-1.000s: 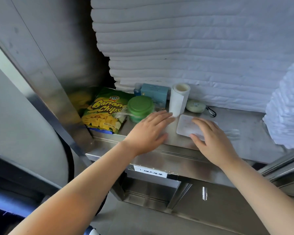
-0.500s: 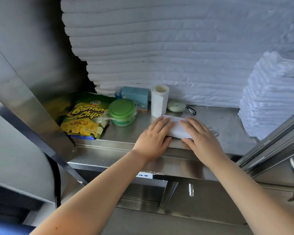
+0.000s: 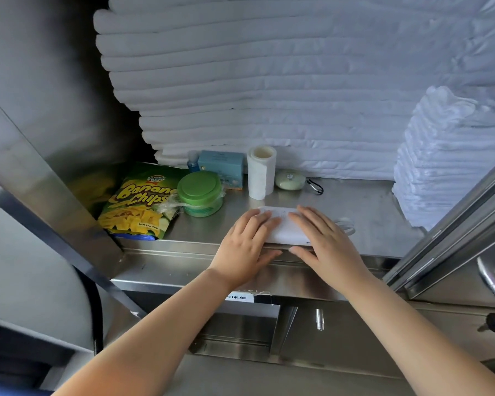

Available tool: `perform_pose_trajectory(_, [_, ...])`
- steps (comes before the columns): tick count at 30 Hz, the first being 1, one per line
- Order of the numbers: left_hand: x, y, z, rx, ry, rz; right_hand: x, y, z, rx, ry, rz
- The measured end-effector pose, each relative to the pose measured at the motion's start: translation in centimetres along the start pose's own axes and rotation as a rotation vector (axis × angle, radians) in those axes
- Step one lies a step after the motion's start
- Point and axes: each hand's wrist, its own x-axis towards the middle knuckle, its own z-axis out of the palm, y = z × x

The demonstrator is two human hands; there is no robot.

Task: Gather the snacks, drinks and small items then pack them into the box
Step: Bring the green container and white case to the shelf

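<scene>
Forearms reach to a steel shelf (image 3: 369, 212), where the left hand (image 3: 246, 244) and right hand (image 3: 326, 241) lie side by side on a flat white packet (image 3: 283, 227) at the front edge. Fingers are straight and press down, thumbs along the lip below (no finger curls round it). Beyond, to the left, a green-lidded tub (image 3: 199, 192) sits just beside a Banana Chips bag (image 3: 137, 207). Further back stand a paper roll (image 3: 260, 172), a blue box (image 3: 222, 170) and a pale green puck (image 3: 289, 180) against stacked white linens (image 3: 269, 81).

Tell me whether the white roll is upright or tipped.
Upright: the white roll stands on end on the steel shelf, its open core facing up.
</scene>
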Motion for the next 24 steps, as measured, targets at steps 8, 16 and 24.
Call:
perform_pose_trajectory(8, [-0.8, -0.1, 0.6, 0.053, 0.175, 0.052, -0.7, -1.0, -0.1, -0.024, 0.073, -0.042])
perform_pose_trajectory(16, [0.3, -1.0, -1.5, 0.1, 0.134, 0.134, 0.3, -0.6, -1.3, -0.041, 0.139, -0.114])
perform_pose_trajectory(24, [1.9, -1.4, -2.9, -0.018, 0.083, 0.016, 1.6, -1.1, -0.6, 0.015, 0.313, -0.165])
